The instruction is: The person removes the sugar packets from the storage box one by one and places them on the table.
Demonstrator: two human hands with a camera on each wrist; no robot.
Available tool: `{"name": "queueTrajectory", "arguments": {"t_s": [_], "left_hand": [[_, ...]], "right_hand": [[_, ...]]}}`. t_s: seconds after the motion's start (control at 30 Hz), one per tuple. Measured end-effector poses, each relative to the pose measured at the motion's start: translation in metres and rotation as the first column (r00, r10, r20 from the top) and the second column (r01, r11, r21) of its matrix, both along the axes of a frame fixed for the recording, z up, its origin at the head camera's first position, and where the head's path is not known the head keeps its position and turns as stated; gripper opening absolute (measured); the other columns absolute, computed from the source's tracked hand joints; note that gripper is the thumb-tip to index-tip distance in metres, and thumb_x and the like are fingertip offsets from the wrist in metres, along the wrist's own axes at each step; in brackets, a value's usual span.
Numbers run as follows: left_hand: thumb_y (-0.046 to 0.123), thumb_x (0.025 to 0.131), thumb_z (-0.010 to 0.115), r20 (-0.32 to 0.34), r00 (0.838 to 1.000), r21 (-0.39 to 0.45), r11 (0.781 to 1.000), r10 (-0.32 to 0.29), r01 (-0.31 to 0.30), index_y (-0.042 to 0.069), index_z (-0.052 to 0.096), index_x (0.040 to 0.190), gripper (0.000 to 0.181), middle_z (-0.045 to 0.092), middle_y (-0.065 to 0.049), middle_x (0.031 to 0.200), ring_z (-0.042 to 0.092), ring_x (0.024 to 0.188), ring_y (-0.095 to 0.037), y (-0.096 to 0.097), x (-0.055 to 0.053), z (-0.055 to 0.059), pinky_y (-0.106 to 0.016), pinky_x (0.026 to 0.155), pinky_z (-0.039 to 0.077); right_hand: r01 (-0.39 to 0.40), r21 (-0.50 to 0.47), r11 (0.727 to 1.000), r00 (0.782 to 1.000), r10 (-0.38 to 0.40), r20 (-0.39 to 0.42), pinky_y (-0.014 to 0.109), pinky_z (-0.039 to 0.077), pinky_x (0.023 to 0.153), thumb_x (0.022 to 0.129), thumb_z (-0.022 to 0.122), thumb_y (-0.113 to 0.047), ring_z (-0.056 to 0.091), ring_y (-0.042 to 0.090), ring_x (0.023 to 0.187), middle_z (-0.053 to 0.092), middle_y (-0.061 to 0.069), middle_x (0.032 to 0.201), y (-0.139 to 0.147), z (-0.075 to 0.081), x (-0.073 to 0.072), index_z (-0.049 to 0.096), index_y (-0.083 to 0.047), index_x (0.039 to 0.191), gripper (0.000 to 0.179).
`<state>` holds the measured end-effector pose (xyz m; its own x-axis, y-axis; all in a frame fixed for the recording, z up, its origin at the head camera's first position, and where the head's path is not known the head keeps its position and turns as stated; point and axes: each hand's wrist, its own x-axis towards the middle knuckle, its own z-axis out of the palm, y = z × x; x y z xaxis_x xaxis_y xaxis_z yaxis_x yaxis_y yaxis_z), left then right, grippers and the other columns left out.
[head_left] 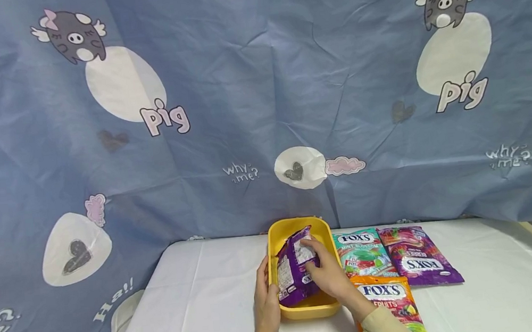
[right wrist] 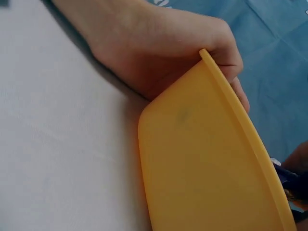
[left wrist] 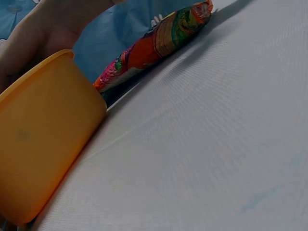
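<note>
A yellow plastic container [head_left: 309, 312] stands on the white table, its near wall filling much of both wrist views. My left hand [head_left: 265, 299] grips its left side, thumb at the rim; the right wrist view also shows this hand's thumb hooked over the edge. Inside, a purple candy bag [head_left: 285, 279] lies tilted, its printed back facing up. Reaching in from the right, my right hand [head_left: 326, 272] holds that bag between fingers and thumb. Its palm hides the bag's right part.
Right of the container lie a green mint candy bag [head_left: 365, 255], a purple berries bag [head_left: 421, 258] and an orange fruits bag [head_left: 388, 301] under my right forearm. A blue patterned cloth [head_left: 222, 111] hangs behind the white-covered table [head_left: 202, 300].
</note>
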<state>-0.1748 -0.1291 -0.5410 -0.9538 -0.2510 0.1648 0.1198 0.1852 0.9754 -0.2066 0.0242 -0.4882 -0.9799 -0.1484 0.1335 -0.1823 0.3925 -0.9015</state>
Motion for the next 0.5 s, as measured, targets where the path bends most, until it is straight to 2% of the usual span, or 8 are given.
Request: {"name": "queueTrajectory", "arguments": {"t_s": [0.2, 0.37, 0.5], "left_hand": [[0.006, 0.082, 0.041, -0.006, 1.0, -0.023, 1.0, 0.016, -0.016, 0.027, 0.036, 0.144, 0.066, 0.045, -0.002, 0.145, 0.043, 0.132, -0.024, 0.0018, -0.0016, -0.0006, -0.05, 0.109, 0.032], [0.006, 0.081, 0.04, -0.002, 1.0, -0.022, 1.0, 0.02, -0.02, 0.026, 0.034, 0.145, 0.068, 0.043, -0.001, 0.146, 0.04, 0.134, -0.025, 0.0027, -0.0024, 0.0002, -0.052, 0.111, 0.028], [0.007, 0.081, 0.04, 0.013, 1.0, -0.012, 1.0, 0.026, -0.026, 0.026, 0.033, 0.146, 0.068, 0.04, 0.002, 0.148, 0.037, 0.137, -0.023, 0.0035, -0.0019, 0.0007, -0.052, 0.113, 0.026]], "right_hand": [[0.053, -0.054, 0.997, 0.998, -0.052, 0.019, 0.055, 0.031, 0.11, 0.085, 0.05, -0.001, 0.034, 0.039, 0.137, 0.028, 0.014, 0.154, 0.0009, -0.001, -0.002, 0.052, -0.016, 0.134, 0.051], [0.088, -0.12, 0.989, 0.996, -0.088, 0.01, 0.052, 0.033, 0.11, 0.084, 0.05, 0.002, 0.036, 0.036, 0.136, 0.033, 0.013, 0.153, 0.0017, 0.0018, -0.0018, 0.055, -0.017, 0.131, 0.051], [0.102, -0.204, 0.974, 0.995, -0.099, 0.027, 0.051, 0.024, 0.115, 0.084, 0.049, 0.003, 0.028, 0.034, 0.141, 0.034, 0.01, 0.153, 0.0038, 0.0055, -0.0003, 0.056, -0.018, 0.131, 0.052]]}}
